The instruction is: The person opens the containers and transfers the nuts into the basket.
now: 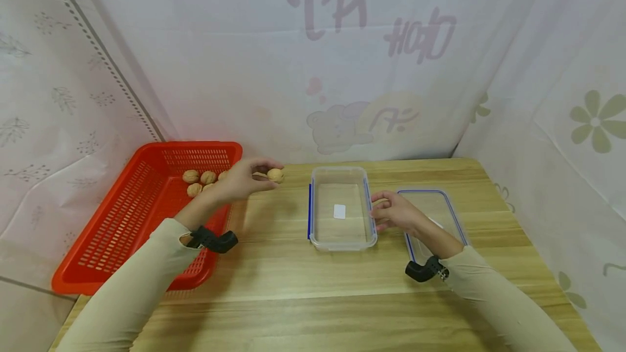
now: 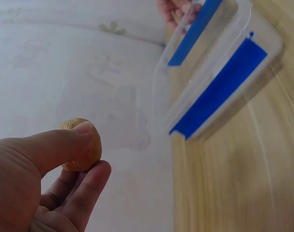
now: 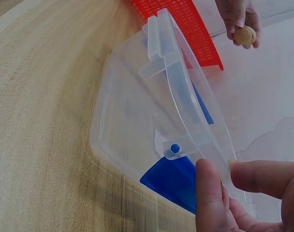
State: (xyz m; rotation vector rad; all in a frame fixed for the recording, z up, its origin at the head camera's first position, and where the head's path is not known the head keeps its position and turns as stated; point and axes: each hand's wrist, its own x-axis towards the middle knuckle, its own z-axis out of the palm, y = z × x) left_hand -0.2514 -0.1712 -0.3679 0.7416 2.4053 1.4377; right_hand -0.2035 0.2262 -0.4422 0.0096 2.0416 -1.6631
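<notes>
My left hand [image 1: 244, 179] pinches a walnut [image 1: 276, 175] between thumb and fingertips, above the table between the red basket and the container. The left wrist view shows the thumb lying across the walnut [image 2: 81, 145]. On the table stands a clear plastic container [image 1: 342, 247] without its lid, with blue clips along its long sides and a white label in its base. My right hand [image 1: 395, 212] holds the container's right side, thumb and fingers on either side of the wall [image 3: 209, 140]. Several walnuts [image 1: 194, 189] lie in the red basket [image 1: 112, 200]; my left arm partly hides them.
A clear lid [image 1: 430, 200] with a blue seal lies to the right of the container, partly under my right forearm. The wooden table [image 1: 293, 308] meets a printed cloth curtain [image 1: 235, 69] at the back and sides.
</notes>
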